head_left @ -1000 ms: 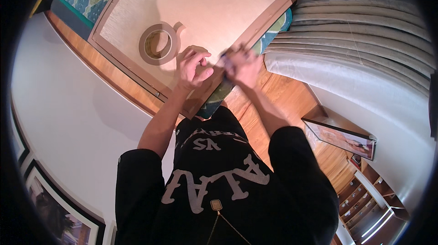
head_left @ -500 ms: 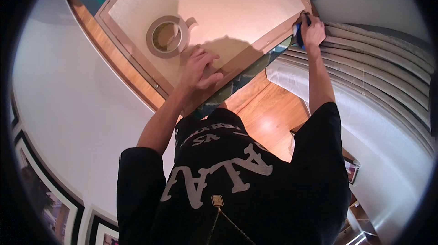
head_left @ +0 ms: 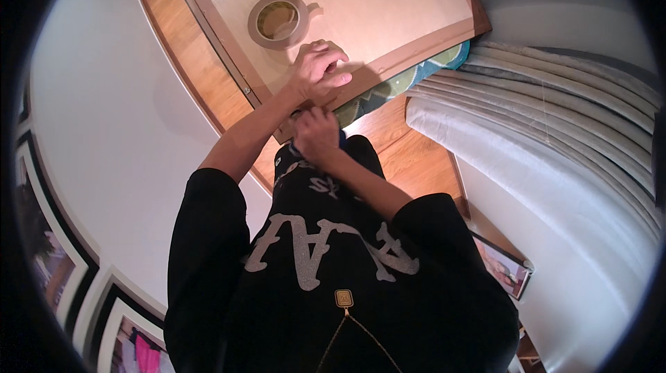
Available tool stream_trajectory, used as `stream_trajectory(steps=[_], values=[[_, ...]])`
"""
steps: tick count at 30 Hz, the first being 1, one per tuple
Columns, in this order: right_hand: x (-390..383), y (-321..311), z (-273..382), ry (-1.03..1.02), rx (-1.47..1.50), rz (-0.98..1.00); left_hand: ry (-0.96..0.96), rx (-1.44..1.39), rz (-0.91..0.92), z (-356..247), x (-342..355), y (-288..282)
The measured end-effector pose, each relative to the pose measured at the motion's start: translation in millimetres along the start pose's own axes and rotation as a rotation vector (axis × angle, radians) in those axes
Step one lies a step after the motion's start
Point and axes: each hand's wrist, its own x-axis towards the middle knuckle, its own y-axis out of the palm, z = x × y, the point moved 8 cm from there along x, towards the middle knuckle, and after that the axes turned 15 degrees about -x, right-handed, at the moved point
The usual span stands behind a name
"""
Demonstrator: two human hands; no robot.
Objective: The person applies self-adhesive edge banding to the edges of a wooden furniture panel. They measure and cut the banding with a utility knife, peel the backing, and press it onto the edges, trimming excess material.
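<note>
A large pale board (head_left: 388,9) with a brown border lies in front of me. On its left part rests a wide roll of tape (head_left: 281,44). My left hand (head_left: 320,68) is over the board's near left part, just below the roll, with its fingers bent and apart and nothing in them. Close to my body, at the board's near corner, my right hand (head_left: 316,133) is closed around a blue and dark thing (head_left: 342,138). My fingers cover most of that thing, so its kind cannot be made out.
Green patterned cloth (head_left: 416,81) shows under the board's near edge. Ribbed grey-beige fabric (head_left: 555,95) hangs at the right, beside a white wall. Wood floor (head_left: 409,151) lies below. A white surface (head_left: 104,81) curves along the left, with framed pictures (head_left: 128,331) at lower left.
My right hand has come from the board's far right corner back along the near edge to the near left corner, still holding the blue and dark thing. The board sits higher in view.
</note>
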Motion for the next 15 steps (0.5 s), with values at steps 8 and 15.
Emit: stream_trajectory(steps=[8, 15], values=[[20.8, -35.5, -52.8, 0.046, 0.045, -0.012, -0.005, 0.465, -0.112, -40.4, 15.7, -17.1], [137.5, -107.9, -202.4, 0.151, -0.123, -0.217, -0.714, 0.942, 0.126, 8.5, 50.1, -89.8]])
